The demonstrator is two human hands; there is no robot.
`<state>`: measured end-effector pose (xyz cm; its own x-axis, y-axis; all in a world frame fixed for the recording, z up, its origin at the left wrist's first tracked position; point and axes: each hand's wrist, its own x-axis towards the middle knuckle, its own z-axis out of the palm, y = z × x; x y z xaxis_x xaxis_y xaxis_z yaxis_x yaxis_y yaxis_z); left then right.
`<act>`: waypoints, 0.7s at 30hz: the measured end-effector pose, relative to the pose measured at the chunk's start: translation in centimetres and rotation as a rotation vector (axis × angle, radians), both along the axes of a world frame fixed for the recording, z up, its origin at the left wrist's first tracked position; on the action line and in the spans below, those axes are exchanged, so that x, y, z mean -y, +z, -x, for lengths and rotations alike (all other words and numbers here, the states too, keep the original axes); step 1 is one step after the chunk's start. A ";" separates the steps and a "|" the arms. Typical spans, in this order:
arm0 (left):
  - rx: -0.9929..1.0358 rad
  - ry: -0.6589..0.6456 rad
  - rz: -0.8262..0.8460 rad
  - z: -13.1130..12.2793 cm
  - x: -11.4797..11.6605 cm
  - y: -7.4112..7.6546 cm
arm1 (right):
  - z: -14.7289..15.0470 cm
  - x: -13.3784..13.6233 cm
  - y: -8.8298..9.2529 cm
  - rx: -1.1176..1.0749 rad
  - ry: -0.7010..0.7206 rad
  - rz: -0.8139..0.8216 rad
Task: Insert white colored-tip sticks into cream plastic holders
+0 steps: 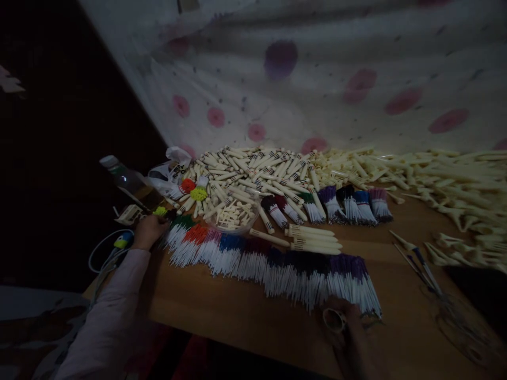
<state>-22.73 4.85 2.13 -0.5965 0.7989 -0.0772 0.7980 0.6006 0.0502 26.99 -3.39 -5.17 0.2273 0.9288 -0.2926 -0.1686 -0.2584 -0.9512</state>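
My left hand [149,230] reaches to the left end of a long row of white sticks with coloured tips [273,266] on a wooden table [245,316]. Its fingers curl at the green-tipped bundle [179,227], beside a small yellow-green piece [160,211]; what they hold is hidden. My right hand [348,330] rests near the table's front edge at the purple-tipped end of the row, closed around a small roll of tape [333,319].
A big heap of cream plastic handles [261,171] fills the back of the table, with more pale pieces [455,182] to the right. A clear bowl [233,216], a bottle [127,179], a plastic bag [168,171] and cables [106,253] lie at the left. Spotted cloth [317,79] hangs behind.
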 end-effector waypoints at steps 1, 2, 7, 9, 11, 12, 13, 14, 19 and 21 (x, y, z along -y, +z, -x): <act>0.022 0.000 -0.018 -0.1 0.1 0.2 | 0.0 0.0 0.2 -0.018 -0.004 0.000; 0.047 -0.002 -0.042 -0.3 0.2 0.6 | 0.1 0.1 0.5 -0.039 -0.012 0.003; 0.163 0.056 -0.260 -2.1 1.1 3.7 | 0.3 0.3 1.2 -0.128 0.006 0.025; 0.217 0.090 -0.404 -3.5 1.6 5.3 | 0.4 0.3 0.8 -0.225 0.026 0.018; 0.312 0.088 -0.569 -5.7 2.4 6.4 | 0.4 0.2 0.4 -0.332 0.036 0.014; 0.372 0.075 -0.646 -7.1 2.9 6.7 | 0.4 0.1 0.2 -0.367 0.040 0.011; 0.425 0.067 -0.732 -8.7 3.4 6.8 | 0.5 0.0 0.1 -0.385 0.045 0.005; 0.484 0.050 -0.799 -10.5 3.9 6.6 | 0.5 -0.2 0.0 -0.399 0.051 -0.003; 0.857 -0.008 -1.149 -22.6 6.8 5.1 | 0.6 -0.7 0.8 -0.436 0.082 -0.040; 1.030 -0.127 -1.067 -27.2 8.1 4.9 | 0.8 -0.8 1.1 -0.432 0.070 -0.055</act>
